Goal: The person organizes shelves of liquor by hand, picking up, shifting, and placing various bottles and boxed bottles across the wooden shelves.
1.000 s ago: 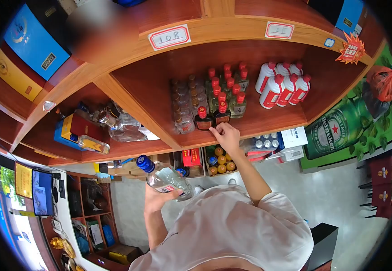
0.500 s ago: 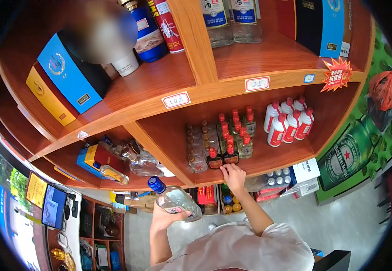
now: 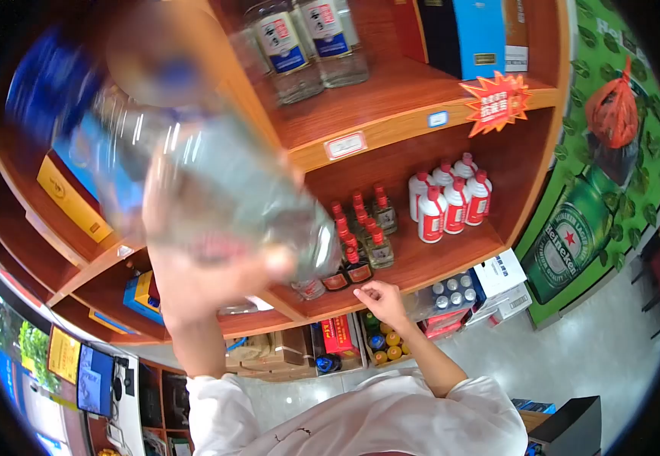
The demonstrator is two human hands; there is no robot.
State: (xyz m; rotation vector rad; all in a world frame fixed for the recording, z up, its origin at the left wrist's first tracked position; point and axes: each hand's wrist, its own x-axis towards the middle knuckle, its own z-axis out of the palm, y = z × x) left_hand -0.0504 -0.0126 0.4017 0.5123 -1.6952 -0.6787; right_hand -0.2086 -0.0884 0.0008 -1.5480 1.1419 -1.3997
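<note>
Clear material, probably glass, forms the large bottle (image 3: 243, 190), raised at near left in front of the shelf (image 3: 436, 264), tilted, blue cap (image 3: 50, 87) to the left. Left hand (image 3: 201, 270): fingers wrapped around the bottle body. Motion blur obscures the label; the bottle hides shelf contents behind it. Right hand (image 3: 385, 301): fingers curled toward the thumb, near the small red-capped bottles (image 3: 379, 252); fingertip contact cannot be determined.

Large clear-glass bottle with blue cap (image 3: 231, 178) has been raised by the left hand (image 3: 201, 281), from low before the shelf edge to across the upper shelves, nearer the camera, now blurred. Small clear-glass bottles (image 3: 309, 289) mostly hidden behind it.
</note>
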